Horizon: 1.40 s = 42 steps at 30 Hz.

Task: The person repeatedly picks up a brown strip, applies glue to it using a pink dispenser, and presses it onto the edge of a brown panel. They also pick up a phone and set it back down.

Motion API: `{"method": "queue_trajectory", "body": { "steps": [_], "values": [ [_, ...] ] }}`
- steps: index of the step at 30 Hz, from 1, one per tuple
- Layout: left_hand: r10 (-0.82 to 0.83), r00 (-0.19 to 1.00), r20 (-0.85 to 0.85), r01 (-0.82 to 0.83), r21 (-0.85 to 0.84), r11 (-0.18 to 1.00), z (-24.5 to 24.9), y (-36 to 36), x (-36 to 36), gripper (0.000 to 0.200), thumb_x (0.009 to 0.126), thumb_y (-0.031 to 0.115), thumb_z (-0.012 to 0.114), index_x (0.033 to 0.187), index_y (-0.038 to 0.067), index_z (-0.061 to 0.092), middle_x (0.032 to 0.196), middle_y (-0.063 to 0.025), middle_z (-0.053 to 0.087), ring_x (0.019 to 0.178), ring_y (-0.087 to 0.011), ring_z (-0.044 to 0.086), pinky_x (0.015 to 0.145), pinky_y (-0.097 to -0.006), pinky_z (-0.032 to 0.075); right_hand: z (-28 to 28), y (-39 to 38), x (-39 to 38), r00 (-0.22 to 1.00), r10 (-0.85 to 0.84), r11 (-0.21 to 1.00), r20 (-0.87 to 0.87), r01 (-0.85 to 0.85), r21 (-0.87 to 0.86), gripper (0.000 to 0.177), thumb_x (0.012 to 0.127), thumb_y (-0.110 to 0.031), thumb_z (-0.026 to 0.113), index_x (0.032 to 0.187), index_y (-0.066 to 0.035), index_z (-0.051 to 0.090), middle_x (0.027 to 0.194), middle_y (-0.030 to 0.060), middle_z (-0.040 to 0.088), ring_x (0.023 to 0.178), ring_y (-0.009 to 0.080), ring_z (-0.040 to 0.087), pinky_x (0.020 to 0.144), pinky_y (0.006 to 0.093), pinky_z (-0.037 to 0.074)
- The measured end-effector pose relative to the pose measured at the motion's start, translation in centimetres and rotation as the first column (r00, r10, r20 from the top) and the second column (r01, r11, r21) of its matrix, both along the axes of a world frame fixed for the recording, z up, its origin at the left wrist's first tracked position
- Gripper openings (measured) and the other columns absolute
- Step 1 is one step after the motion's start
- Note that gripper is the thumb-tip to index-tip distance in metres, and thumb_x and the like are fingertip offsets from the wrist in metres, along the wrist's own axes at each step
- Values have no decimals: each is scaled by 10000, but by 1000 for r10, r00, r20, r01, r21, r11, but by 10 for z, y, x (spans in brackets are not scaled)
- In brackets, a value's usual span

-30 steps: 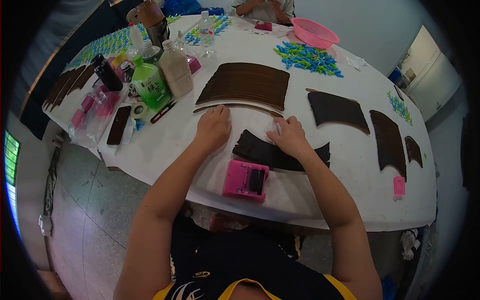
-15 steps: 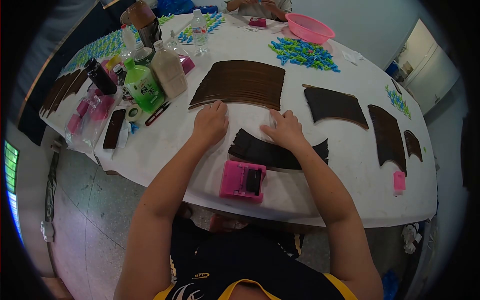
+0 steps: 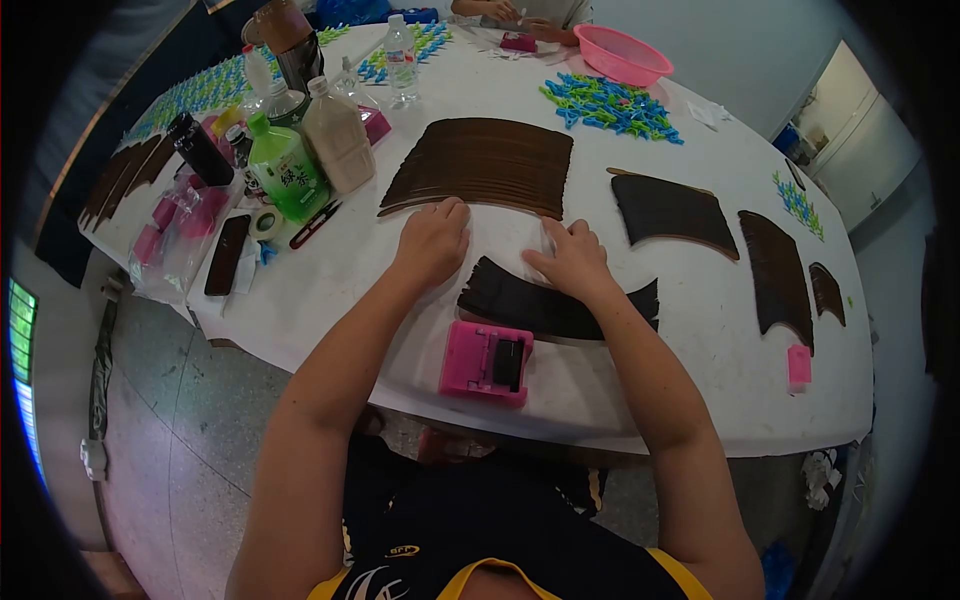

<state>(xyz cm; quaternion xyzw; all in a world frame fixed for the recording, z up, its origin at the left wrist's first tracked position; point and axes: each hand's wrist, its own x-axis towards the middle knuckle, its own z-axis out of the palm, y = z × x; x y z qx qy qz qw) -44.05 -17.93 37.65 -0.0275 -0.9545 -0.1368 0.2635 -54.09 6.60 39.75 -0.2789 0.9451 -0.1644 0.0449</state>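
My left hand (image 3: 432, 240) rests on the white table (image 3: 330, 270), its bent fingertips touching the near edge of a large fan-shaped layer of thin dark brown strips (image 3: 485, 162). My right hand (image 3: 572, 258) lies flat with fingers spread, its tips at the same edge further right. Neither hand grips anything. Under my right wrist lies a smaller curved pile of dark strips (image 3: 545, 308). A pink box-shaped tool (image 3: 487, 360) sits near the table's front edge between my forearms.
Bottles (image 3: 285, 165), a phone (image 3: 226, 256) and pink items crowd the left. More dark strip fans (image 3: 672, 212) (image 3: 778, 270) lie right, with a small pink block (image 3: 798, 366). Blue-green clips (image 3: 610, 105), a pink basin (image 3: 620, 58) and another person's hands (image 3: 500, 12) are at the far end.
The single loose curved strip that lay apart has been pushed up against the big fan's near edge. Both my hands have moved forward with it.
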Motion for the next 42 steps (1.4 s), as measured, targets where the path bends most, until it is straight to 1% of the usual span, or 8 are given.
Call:
{"method": "queue_trajectory", "body": {
  "steps": [4,17,29,32,35,38,40,42],
  "values": [
    [19,1000,1,-19,-27,999,-1,0,-1,281,918,169,675,1167,43,638,1250,-116,656,1054,-344,649,923,-473,526,-1,2,-1,1000,0,1000,6,1,-20,754,874,-589,718,1486,-168,590,1353,221,571,1272,416,568,1059,558,465],
    [15,1000,-24,-15,-28,999,-3,-1,-2,288,909,175,682,1159,44,623,1213,-115,650,1033,-345,641,906,-473,518,-2,1,-2,1000,-10,999,9,11,-34,765,873,-575,734,1495,-158,578,1358,216,568,1285,409,559,1063,559,460],
    [35,999,24,-35,-17,999,-1,0,1,268,924,182,666,1149,43,623,1229,-120,658,1059,-350,637,927,-475,511,-1,0,-3,999,-37,999,40,37,-13,789,863,-589,745,1510,-176,564,1374,204,571,1300,398,562,1075,541,457],
    [85,995,48,-84,-25,996,-1,-1,6,262,919,198,676,1127,42,643,1212,-129,668,1065,-346,639,924,-472,510,4,0,-4,997,-43,999,62,43,2,808,860,-596,748,1526,-185,548,1382,201,569,1305,396,562,1082,527,456],
    [206,978,35,-204,-53,978,-4,-7,25,266,905,194,695,1117,43,638,1139,-136,667,1013,-371,637,886,-495,510,4,-1,-4,997,-36,999,65,35,12,831,858,-605,747,1545,-191,532,1388,202,566,1305,397,563,1088,515,456],
    [337,941,0,-337,-56,940,-2,-14,44,269,919,228,690,1116,50,651,1157,-128,666,1029,-366,635,905,-509,499,3,-1,-5,998,-37,999,57,36,18,848,858,-613,741,1560,-191,521,1388,205,564,1302,398,564,1092,510,457],
    [420,896,147,-419,-41,907,6,-14,53,305,940,268,673,1154,52,648,1231,-129,651,1086,-363,624,953,-526,477,2,-1,-5,998,-29,999,54,27,24,855,860,-618,737,1567,-189,517,1387,206,563,1302,399,564,1095,509,457],
    [438,886,150,-438,-36,898,6,-14,54,331,945,282,667,1182,54,642,1268,-130,638,1110,-362,616,972,-527,467,1,0,-7,998,-39,999,56,37,34,862,860,-617,738,1559,-159,526,1382,210,563,1309,406,555,1101,506,455]
  ]
}}
